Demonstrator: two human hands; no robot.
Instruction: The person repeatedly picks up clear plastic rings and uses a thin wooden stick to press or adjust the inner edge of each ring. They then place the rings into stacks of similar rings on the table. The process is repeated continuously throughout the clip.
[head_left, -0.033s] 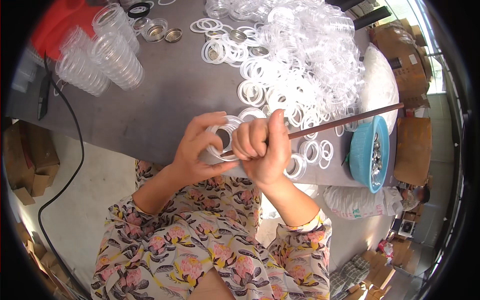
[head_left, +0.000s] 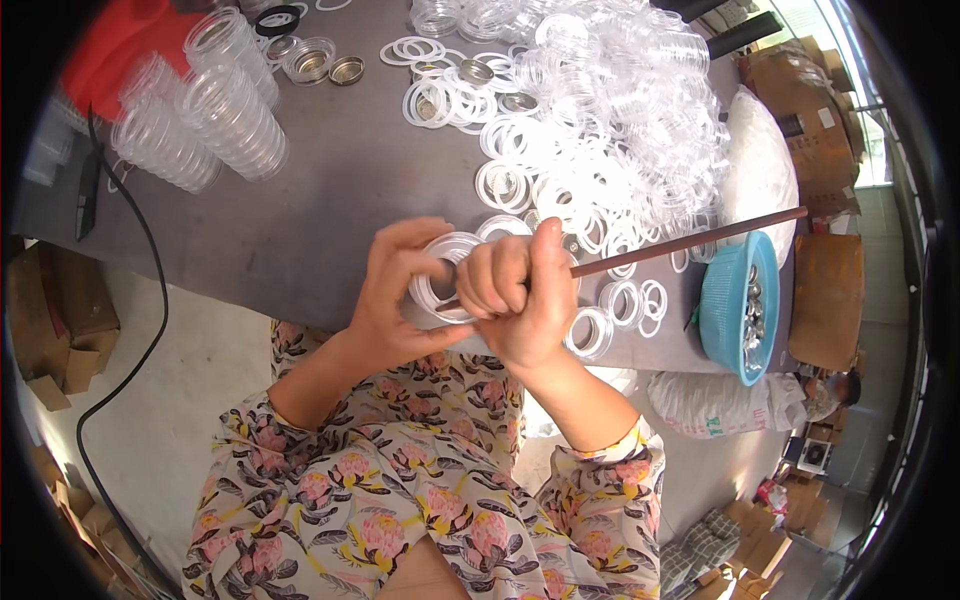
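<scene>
A round, clear-and-white plastic ring (head_left: 430, 293) is held at the table's near edge by my left hand (head_left: 385, 295), its fingers curved around the rim. My right hand (head_left: 520, 300) is closed in a fist around a thin brown stick (head_left: 690, 243), thumb up. The stick slants up to the right, and its lower end shows against the ring. My right fist hides part of the ring. Just beyond my hands lie more white rings (head_left: 503, 187), and a few others (head_left: 590, 332) lie right of my right wrist.
A large heap of clear plastic pieces (head_left: 650, 110) covers the back right. Stacked clear cups (head_left: 235, 120) stand at the left by a red container (head_left: 115, 55). A blue basket (head_left: 715, 305) of metal pieces sits at the right edge. A black cable (head_left: 150, 250) hangs at left.
The fingers of my left hand have shifted slightly with the ring, which sits a little further left. My right hand and the stick have moved only slightly left.
</scene>
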